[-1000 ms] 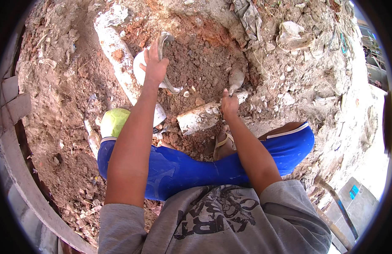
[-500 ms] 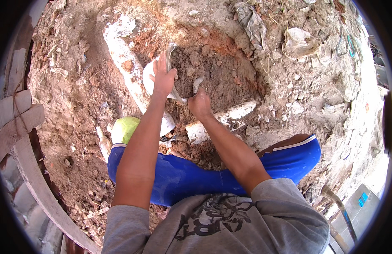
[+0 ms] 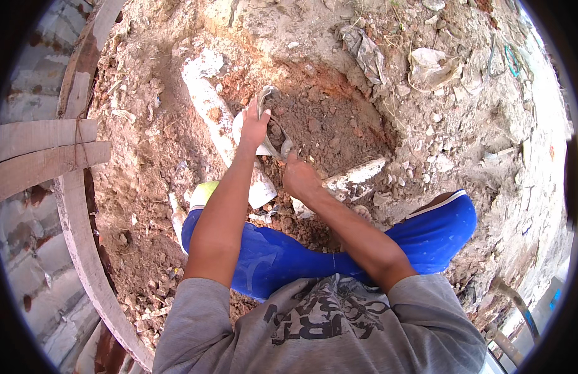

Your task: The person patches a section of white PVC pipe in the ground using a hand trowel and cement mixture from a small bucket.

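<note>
Over the left side of the dug hole, my left hand [image 3: 256,129] is closed around the upper part of a dirty grey bent strip [image 3: 269,149], whose material I cannot make out. Below and to the right, my right hand [image 3: 301,179] grips the strip's lower end, and a short curled piece sticks up from the fist. A white rounded piece [image 3: 238,128], perhaps a pipe end, shows behind my left hand, which hides most of it. A long white pipe [image 3: 206,103] caked with soil slants down past my left forearm.
Loose brown soil [image 3: 339,134] fills the hole. Another dirt-covered white pipe [image 3: 357,176] lies beyond my right forearm. Wooden boards [image 3: 46,149] and corrugated metal sheets [image 3: 36,262] stand at the left. Crumpled plastic [image 3: 364,53] lies at the upper right. Tool handles [image 3: 516,302] are at the lower right.
My view has shifted left, showing more of the boards and metal sheets. My hands have drawn a little closer together, both still on the grey strip.
</note>
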### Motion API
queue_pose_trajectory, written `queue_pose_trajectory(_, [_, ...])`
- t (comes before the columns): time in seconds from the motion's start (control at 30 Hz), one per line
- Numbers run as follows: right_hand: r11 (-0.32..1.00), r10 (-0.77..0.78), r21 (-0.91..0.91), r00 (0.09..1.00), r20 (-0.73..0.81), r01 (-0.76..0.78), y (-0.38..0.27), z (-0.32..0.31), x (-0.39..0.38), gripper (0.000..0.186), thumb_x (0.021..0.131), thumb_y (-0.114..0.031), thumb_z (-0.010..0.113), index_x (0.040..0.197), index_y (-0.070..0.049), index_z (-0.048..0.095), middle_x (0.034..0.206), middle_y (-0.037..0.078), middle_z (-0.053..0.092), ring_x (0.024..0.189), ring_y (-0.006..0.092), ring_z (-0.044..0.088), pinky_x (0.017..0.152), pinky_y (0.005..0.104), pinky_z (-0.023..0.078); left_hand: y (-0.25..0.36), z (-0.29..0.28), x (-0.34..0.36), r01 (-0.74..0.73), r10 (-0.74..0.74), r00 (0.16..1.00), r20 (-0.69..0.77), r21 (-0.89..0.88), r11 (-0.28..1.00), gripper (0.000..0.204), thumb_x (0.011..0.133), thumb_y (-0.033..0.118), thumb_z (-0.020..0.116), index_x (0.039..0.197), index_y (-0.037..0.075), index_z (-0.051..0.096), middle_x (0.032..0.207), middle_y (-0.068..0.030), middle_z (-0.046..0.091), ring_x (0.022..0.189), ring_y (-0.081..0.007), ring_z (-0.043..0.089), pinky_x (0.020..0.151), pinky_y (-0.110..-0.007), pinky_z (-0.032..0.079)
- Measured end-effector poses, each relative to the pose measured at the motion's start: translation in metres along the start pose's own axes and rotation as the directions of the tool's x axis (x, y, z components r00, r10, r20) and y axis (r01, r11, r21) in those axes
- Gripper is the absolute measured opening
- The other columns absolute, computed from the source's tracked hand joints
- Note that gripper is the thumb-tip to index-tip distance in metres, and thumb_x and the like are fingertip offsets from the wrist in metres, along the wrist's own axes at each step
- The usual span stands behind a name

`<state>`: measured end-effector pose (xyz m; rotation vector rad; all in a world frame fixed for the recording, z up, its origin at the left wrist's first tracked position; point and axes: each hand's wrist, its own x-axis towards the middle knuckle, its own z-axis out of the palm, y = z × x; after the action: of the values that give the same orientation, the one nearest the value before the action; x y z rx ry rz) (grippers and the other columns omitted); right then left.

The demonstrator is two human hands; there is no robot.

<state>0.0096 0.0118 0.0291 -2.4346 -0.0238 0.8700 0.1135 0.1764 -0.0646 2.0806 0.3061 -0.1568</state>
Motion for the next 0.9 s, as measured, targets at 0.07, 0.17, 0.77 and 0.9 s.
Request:
queue_pose_trajectory(0.07, [0.998, -0.039, -0.06, 0.999, -0.038, 0.037, 0.007, -0.001, -0.005, 0.048, 0.085, -0.009, 0.05, 0.129, 0.011, 0.045, 0.102, 0.036, 0.065, 0.096, 0.0489, 0.066, 0.087, 0.0544, 0.051, 0.008, -0.013, 0.004, 0.009, -0.019, 0.997, 0.078, 0.117, 0.993, 0.069, 0.096, 0.033, 0.057, 0.155, 0.01, 0.03, 0.155, -0.0202, 0.037, 0.146, -0.0372, 0.03, 0.122, -0.044, 0.018])
queue_pose_trajectory(0.17, [0.998, -0.001, 0.061, 0.999, -0.046, 0.004, 0.04, -0.015, -0.013, 0.056, 0.084, -0.016, 0.057, 0.134, 0.006, 0.047, 0.112, 0.032, 0.065, 0.103, 0.0456, 0.065, 0.092, 0.0511, 0.05, 0.046, -0.005, -0.004, 0.078, -0.118, 0.99, 0.078, 0.395, 0.915, 0.048, 0.091, 0.027, 0.059, 0.13, -0.001, 0.054, 0.137, -0.0256, 0.055, 0.122, -0.0387, 0.058, 0.101, -0.047, 0.048])
queue_pose_trajectory(0.77, [0.935, -0.344, -0.202, 0.879, -0.329, 0.29, 0.092, 0.028, -0.004, 0.07, 0.083, -0.019, 0.067, 0.147, -0.006, 0.04, 0.15, 0.019, 0.038, 0.141, 0.0367, 0.033, 0.115, 0.0471, 0.029, -0.012, 0.014, 0.012, 0.174, -0.222, 0.97, 0.103, 0.348, 0.921, 0.035, 0.076, 0.008, 0.059, 0.109, -0.001, 0.067, 0.093, -0.0273, 0.07, 0.089, -0.0415, 0.071, 0.072, -0.047, 0.058])
queue_pose_trajectory(0.9, [0.792, -0.591, -0.373, 0.761, -0.269, 0.483, 0.017, 0.034, 0.015, 0.037, 0.088, -0.02, 0.058, 0.122, -0.007, 0.059, 0.121, 0.01, 0.056, 0.119, 0.0265, 0.05, 0.102, 0.0415, 0.039, -0.046, -0.057, 0.005, 0.404, -0.386, 0.914, 0.123, -0.196, 0.894, 0.032, 0.075, -0.006, 0.057, 0.107, -0.005, 0.063, 0.083, -0.0135, 0.063, 0.07, -0.0268, 0.065, 0.052, -0.044, 0.051])
